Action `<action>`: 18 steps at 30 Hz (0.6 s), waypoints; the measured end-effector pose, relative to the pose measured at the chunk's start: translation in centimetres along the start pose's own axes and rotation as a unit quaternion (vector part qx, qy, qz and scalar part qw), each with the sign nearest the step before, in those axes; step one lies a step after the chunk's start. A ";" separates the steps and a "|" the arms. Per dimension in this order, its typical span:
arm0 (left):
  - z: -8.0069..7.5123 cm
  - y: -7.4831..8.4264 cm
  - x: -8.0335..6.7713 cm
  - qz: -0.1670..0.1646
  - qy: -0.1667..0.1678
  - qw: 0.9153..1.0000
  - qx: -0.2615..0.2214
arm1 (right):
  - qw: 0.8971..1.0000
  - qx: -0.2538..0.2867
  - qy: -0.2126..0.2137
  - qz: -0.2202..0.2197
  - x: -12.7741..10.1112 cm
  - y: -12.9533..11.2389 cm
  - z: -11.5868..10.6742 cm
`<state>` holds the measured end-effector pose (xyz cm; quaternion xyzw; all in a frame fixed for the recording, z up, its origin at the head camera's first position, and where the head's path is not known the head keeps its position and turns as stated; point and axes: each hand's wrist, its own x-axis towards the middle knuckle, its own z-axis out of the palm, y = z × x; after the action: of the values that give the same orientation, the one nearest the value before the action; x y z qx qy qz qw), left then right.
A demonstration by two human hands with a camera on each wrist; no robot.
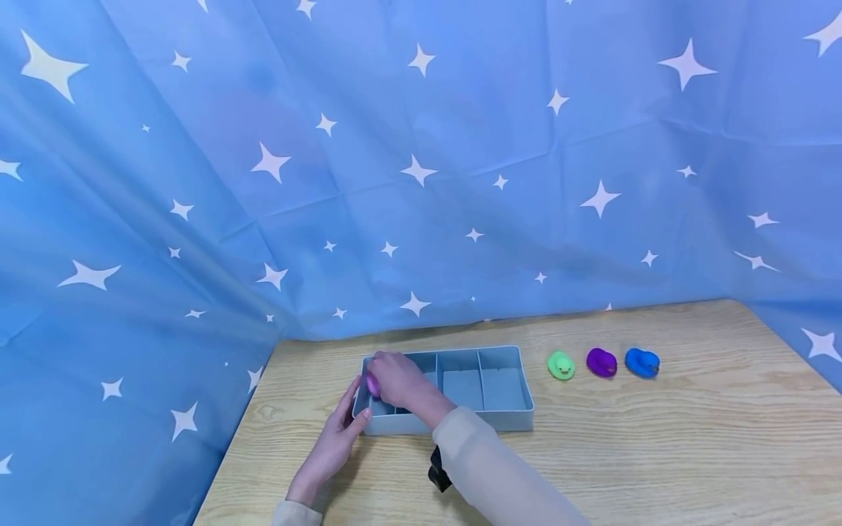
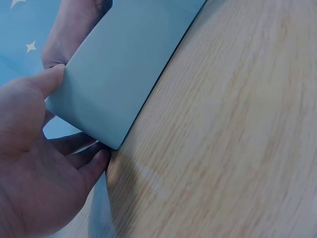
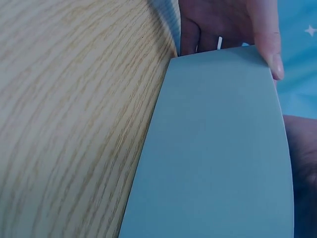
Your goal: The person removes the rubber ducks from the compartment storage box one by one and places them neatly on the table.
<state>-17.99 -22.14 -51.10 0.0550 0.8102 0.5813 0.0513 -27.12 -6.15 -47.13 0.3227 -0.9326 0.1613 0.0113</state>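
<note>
A grey-blue divided tray [image 1: 507, 421] lies on the table. My left hand [image 1: 333, 440] holds its left end, thumb at the front corner of the rim and fingers along the end wall. The left wrist view shows this left hand [image 2: 44, 163] with its fingertips low on the tray's wall [image 2: 119, 74]. My right hand [image 1: 400, 380] reaches over the front wall into the left end of the tray. It grips a pink rubber duck [image 1: 373, 386], mostly hidden by the fingers. In the right wrist view the tray's outer wall [image 3: 213, 148] covers much of the right hand [image 3: 303, 148].
Right of the tray a green rubber duck [image 1: 561, 365], a purple one [image 1: 601, 362] and a blue one [image 1: 642, 362] stand in a row on the wooden table [image 1: 658, 453]. A blue star-patterned cloth [image 1: 460, 204] hangs behind and to the left.
</note>
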 end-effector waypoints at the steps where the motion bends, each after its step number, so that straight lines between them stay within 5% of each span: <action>1: 0.0 0.0 0.0 0.000 0.000 1.000 0.000 | 1.000 0.001 -0.002 0.000 -0.1 0.0 0.0; 18: 0.2 -0.3 0.1 -0.004 -0.005 1.000 -0.006 | 0.995 0.071 0.025 -0.061 -0.7 1.2 -0.8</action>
<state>-18.10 -22.05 -51.43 0.0546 0.8068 0.5854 0.0579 -27.33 -4.56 -46.81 0.3749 -0.8967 0.2343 0.0212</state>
